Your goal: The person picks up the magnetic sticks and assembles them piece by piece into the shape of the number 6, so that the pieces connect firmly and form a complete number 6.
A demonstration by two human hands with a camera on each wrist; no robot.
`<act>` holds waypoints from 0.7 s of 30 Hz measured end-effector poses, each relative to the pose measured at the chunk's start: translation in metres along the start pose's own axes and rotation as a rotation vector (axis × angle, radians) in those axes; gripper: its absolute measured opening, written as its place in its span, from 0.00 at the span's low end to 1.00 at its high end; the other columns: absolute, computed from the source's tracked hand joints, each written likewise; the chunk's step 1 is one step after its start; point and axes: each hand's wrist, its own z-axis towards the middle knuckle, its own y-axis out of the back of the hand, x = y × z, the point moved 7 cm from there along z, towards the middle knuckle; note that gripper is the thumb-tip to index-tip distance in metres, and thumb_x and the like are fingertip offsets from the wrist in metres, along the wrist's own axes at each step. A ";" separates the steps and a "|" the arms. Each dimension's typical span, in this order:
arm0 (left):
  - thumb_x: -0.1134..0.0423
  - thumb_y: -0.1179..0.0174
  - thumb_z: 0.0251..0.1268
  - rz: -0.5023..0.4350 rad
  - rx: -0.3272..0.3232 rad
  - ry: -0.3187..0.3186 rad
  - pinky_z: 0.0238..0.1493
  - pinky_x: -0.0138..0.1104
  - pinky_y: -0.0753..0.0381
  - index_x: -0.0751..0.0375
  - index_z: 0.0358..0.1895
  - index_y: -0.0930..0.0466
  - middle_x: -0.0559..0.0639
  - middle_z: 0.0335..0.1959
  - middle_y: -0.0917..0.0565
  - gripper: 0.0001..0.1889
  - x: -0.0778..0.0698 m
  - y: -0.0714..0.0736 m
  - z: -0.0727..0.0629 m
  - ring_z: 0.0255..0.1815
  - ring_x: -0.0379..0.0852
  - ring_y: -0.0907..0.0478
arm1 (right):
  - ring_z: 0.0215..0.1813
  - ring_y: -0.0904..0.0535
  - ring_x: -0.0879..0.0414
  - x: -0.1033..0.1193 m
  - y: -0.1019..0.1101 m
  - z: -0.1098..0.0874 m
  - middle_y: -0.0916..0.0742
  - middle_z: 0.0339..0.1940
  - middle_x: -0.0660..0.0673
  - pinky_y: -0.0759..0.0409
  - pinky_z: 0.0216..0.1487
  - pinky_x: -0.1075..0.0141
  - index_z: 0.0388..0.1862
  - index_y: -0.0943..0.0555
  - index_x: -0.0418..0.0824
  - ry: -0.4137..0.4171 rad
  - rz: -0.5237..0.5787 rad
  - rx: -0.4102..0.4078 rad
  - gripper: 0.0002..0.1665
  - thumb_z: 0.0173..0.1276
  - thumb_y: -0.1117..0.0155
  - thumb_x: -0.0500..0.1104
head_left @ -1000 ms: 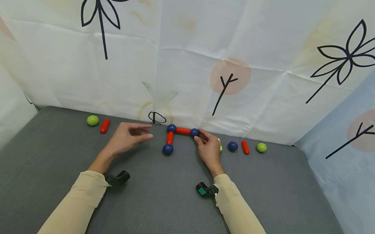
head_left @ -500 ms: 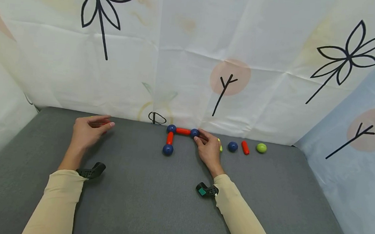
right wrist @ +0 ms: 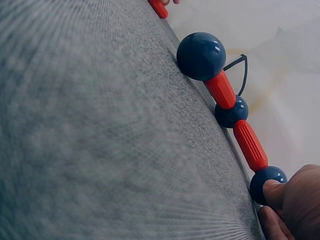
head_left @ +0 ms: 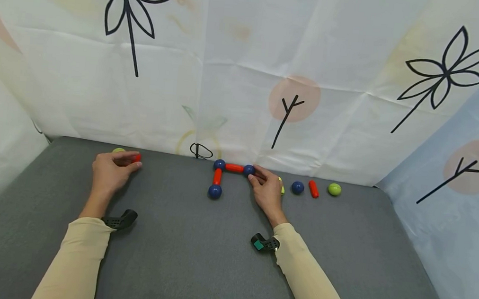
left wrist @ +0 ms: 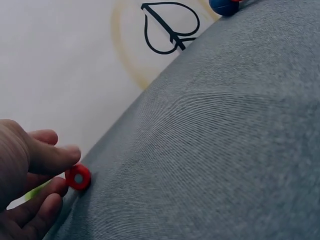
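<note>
My left hand is at the back left and pinches a red rod between thumb and fingers. The rod's round end faces the camera in the left wrist view. At the back middle lies an L-shaped piece of blue balls and ribbed red rods. Its corner is a blue ball, joined by one red rod to the right and another red rod to the front blue ball. My right hand grips the right-end blue ball with thumb and fingers.
A green ball is partly hidden behind my left hand. Right of my right hand lie a yellow-green piece, mostly covered, a blue ball, a red rod and a green ball. A printed cloth rises behind the grey surface.
My left hand has moved left from beside the joined piece to the loose red rod and taken hold of it. My right hand stays on the blue ball.
</note>
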 end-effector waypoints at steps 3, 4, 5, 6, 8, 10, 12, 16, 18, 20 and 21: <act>0.66 0.28 0.63 -0.015 -0.009 0.006 0.38 0.27 0.27 0.64 0.52 0.11 0.63 0.44 0.12 0.14 0.001 -0.001 0.000 0.37 0.37 0.19 | 0.51 0.13 0.45 0.000 0.000 0.000 0.13 0.52 0.33 0.17 0.52 0.58 0.60 0.17 0.32 0.003 0.002 0.000 0.22 0.68 0.30 0.31; 0.67 0.28 0.63 -0.023 -0.008 0.009 0.37 0.26 0.27 0.64 0.51 0.11 0.63 0.44 0.12 0.14 0.001 -0.001 0.000 0.36 0.35 0.20 | 0.51 0.13 0.45 0.000 0.000 0.000 0.13 0.52 0.33 0.17 0.52 0.58 0.60 0.17 0.32 0.004 0.002 0.000 0.22 0.68 0.30 0.31; 0.67 0.28 0.62 -0.031 -0.001 0.013 0.37 0.25 0.27 0.65 0.51 0.11 0.63 0.45 0.12 0.14 0.001 -0.002 0.000 0.36 0.33 0.21 | 0.52 0.13 0.45 0.000 0.000 0.000 0.13 0.52 0.33 0.17 0.52 0.58 0.60 0.17 0.32 0.004 0.002 0.000 0.22 0.68 0.30 0.31; 0.67 0.28 0.62 -0.036 0.009 0.018 0.37 0.25 0.27 0.65 0.52 0.11 0.63 0.46 0.12 0.15 0.001 -0.003 0.000 0.36 0.31 0.22 | 0.52 0.13 0.45 0.000 0.000 0.000 0.13 0.52 0.33 0.17 0.52 0.58 0.60 0.17 0.32 0.003 0.001 0.001 0.22 0.68 0.30 0.31; 0.67 0.28 0.62 -0.044 0.039 0.030 0.36 0.24 0.27 0.66 0.52 0.12 0.64 0.47 0.12 0.16 0.002 -0.006 0.000 0.35 0.30 0.23 | 0.52 0.13 0.45 0.000 0.000 0.000 0.13 0.52 0.33 0.17 0.52 0.58 0.60 0.17 0.32 0.002 0.000 0.001 0.22 0.68 0.30 0.31; 0.66 0.28 0.63 -0.043 0.082 0.036 0.35 0.24 0.27 0.66 0.54 0.13 0.64 0.49 0.13 0.17 0.001 -0.009 0.001 0.37 0.32 0.22 | 0.52 0.13 0.45 0.000 0.001 0.000 0.13 0.52 0.33 0.17 0.52 0.58 0.60 0.17 0.32 0.001 -0.001 0.002 0.22 0.68 0.30 0.31; 0.65 0.29 0.63 -0.029 0.125 0.036 0.34 0.26 0.26 0.66 0.55 0.14 0.65 0.50 0.14 0.18 0.000 -0.013 0.001 0.39 0.39 0.19 | 0.52 0.13 0.45 0.000 0.001 0.000 0.13 0.52 0.33 0.17 0.52 0.57 0.60 0.17 0.32 0.001 -0.001 0.001 0.22 0.68 0.30 0.31; 0.61 0.31 0.67 0.026 0.189 0.017 0.36 0.34 0.24 0.66 0.56 0.14 0.66 0.50 0.14 0.18 -0.003 -0.019 0.001 0.45 0.55 0.17 | 0.52 0.13 0.45 0.000 0.001 -0.001 0.13 0.52 0.33 0.17 0.52 0.57 0.61 0.17 0.32 0.001 -0.001 0.003 0.22 0.68 0.30 0.31; 0.60 0.32 0.68 0.049 0.203 0.001 0.37 0.38 0.23 0.66 0.56 0.14 0.66 0.49 0.14 0.18 -0.005 -0.021 0.001 0.46 0.60 0.17 | 0.52 0.13 0.45 0.000 0.000 -0.001 0.13 0.52 0.33 0.17 0.53 0.57 0.61 0.17 0.32 -0.003 0.001 0.005 0.22 0.68 0.30 0.31; 0.60 0.33 0.69 0.071 0.208 -0.019 0.39 0.43 0.21 0.67 0.55 0.14 0.66 0.48 0.14 0.17 -0.008 -0.022 0.000 0.46 0.62 0.17 | 0.52 0.13 0.45 0.000 0.000 -0.001 0.13 0.53 0.33 0.17 0.53 0.57 0.61 0.18 0.32 -0.006 0.003 0.006 0.22 0.68 0.30 0.31; 0.60 0.33 0.69 0.077 0.208 -0.023 0.41 0.46 0.21 0.67 0.55 0.14 0.66 0.48 0.14 0.17 -0.009 -0.023 0.000 0.47 0.62 0.17 | 0.52 0.13 0.45 0.000 0.000 -0.001 0.13 0.53 0.34 0.17 0.53 0.57 0.61 0.17 0.32 -0.008 0.005 0.006 0.22 0.68 0.30 0.31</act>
